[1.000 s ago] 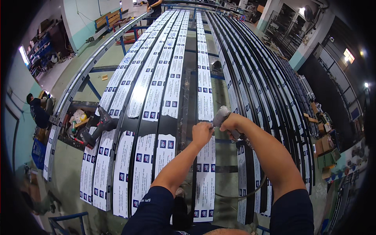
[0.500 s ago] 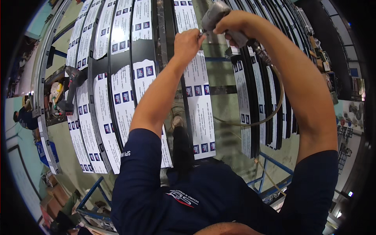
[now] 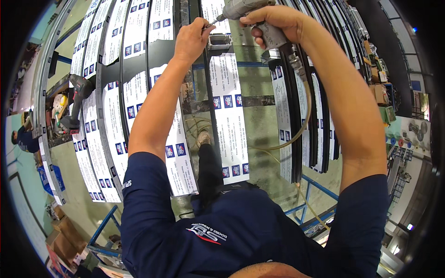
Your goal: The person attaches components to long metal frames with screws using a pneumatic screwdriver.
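My right hand (image 3: 282,22) grips a grey pistol-shaped air drill (image 3: 241,8) with a hose at the foot of its handle. A thin bit (image 3: 214,22) points left from its nose, toward my left hand (image 3: 189,42). The fingers of my left hand are pinched together at the bit's tip; whatever they hold is too small to make out. Just below the bit, a small silvery metal fitting (image 3: 219,42) sits across a long profile (image 3: 227,116) covered in white printed film.
More film-covered profiles (image 3: 171,139) lie side by side to the left, with a cordless drill (image 3: 78,99) beyond them. Dark-edged profiles (image 3: 283,125) stand in rows at right. The air hose (image 3: 296,136) loops past them. Blue metal frames (image 3: 104,236) stand near me. Another person (image 3: 25,139) is at far left.
Both hands and the air drill have shifted left and slightly up in the picture. The bit and the metal fitting now show below and beside my fingers.
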Tool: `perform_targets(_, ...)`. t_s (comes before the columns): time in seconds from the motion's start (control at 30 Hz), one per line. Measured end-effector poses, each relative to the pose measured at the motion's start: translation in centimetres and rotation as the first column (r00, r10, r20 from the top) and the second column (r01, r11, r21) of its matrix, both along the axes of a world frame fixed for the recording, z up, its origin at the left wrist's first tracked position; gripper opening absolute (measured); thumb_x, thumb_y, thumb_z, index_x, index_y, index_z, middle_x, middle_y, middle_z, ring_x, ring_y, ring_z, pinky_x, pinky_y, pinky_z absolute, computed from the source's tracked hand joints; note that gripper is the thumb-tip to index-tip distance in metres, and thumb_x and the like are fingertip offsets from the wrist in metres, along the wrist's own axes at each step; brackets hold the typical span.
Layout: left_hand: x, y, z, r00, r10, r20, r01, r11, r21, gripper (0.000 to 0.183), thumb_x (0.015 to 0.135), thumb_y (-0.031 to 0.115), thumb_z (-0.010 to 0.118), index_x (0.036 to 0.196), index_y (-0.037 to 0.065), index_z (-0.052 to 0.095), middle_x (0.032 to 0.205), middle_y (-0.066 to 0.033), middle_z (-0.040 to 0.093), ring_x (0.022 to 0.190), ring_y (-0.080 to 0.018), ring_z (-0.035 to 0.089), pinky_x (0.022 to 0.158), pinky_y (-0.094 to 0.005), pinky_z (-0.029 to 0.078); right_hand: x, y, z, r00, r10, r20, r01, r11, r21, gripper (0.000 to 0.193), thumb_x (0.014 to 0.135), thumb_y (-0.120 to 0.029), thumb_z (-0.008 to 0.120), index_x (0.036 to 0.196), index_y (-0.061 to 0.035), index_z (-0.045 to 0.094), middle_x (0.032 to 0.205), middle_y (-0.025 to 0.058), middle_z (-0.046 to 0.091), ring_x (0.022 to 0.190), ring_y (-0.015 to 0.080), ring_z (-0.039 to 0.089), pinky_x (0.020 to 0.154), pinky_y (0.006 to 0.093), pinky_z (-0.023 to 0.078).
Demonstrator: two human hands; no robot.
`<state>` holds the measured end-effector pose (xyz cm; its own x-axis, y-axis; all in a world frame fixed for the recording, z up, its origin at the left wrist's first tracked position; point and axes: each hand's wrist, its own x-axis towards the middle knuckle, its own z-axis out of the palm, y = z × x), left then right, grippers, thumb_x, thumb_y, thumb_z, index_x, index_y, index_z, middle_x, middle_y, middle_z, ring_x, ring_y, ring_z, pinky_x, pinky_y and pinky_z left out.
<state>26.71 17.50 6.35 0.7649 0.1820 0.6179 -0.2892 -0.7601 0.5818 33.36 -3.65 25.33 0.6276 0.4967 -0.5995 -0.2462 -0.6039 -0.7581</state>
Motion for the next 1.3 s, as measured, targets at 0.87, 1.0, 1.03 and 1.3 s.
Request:
perform_targets(0.87, 0.1, -0.1, -5.3, 0.898, -0.075, -0.434, -0.057, 0.958, -0.283, 0.031, 0.095, 0.01, 0.066, 0.125, 0.013, 0.072, 0.12, -0.012, 0.071, 0.112, -0.0283, 0.068, 0.1, -0.037, 0.051, 0.7, 4.3, -7.5, 0.994, -0.049, 0.097, 0.068, 0.978, -0.198, 0.018, 0.093, -0.016, 0.071, 0.101, -0.0012, 0.066, 0.071, 0.0062, 0.061, 0.057, 0.0198, 0.063, 0.054, 0.0374, 0.055)
perform_targets(1.0, 0.2, 0.1, -5.3, 0.896, -0.068, -0.438, -0.062, 0.96, -0.274, 0.03, 0.095, 0.011, 0.066, 0.124, 0.013, 0.072, 0.119, -0.0104, 0.071, 0.112, -0.0282, 0.068, 0.099, -0.0377, 0.051, 0.6, 4.6, -7.5, 0.99, -0.048, 0.134, 0.074, 0.978, -0.194, 0.017, 0.092, -0.016, 0.071, 0.098, -0.0009, 0.067, 0.071, 0.0064, 0.062, 0.056, 0.0198, 0.063, 0.053, 0.0373, 0.054)
perform_targets(1.03, 0.3, 0.1, -5.3, 0.893, -0.069, -0.444, -0.057, 0.963, -0.264, 0.03, 0.095, 0.011, 0.066, 0.124, 0.013, 0.072, 0.12, -0.0101, 0.071, 0.112, -0.0284, 0.068, 0.099, -0.0379, 0.051, 0.6, 4.6, -7.4, 0.99, -0.04, 0.134, 0.067, 0.978, -0.198, 0.016, 0.092, -0.016, 0.071, 0.097, -0.0009, 0.067, 0.071, 0.0066, 0.062, 0.056, 0.0198, 0.063, 0.053, 0.0371, 0.055)
perform_targets(1.3, 0.1, 0.3, -5.9, 0.912, -0.053, -0.408, -0.05, 0.97, -0.238, 0.028, 0.095, 0.013, 0.067, 0.122, 0.012, 0.071, 0.12, -0.0096, 0.071, 0.113, -0.0294, 0.067, 0.099, -0.0383, 0.051, 0.2, 5.4, -6.9, 0.987, -0.011, 0.159, 0.051, 0.967, -0.25, 0.019, 0.089, -0.016, 0.074, 0.096, 0.0004, 0.068, 0.072, 0.0075, 0.062, 0.057, 0.0203, 0.064, 0.052, 0.0367, 0.055)
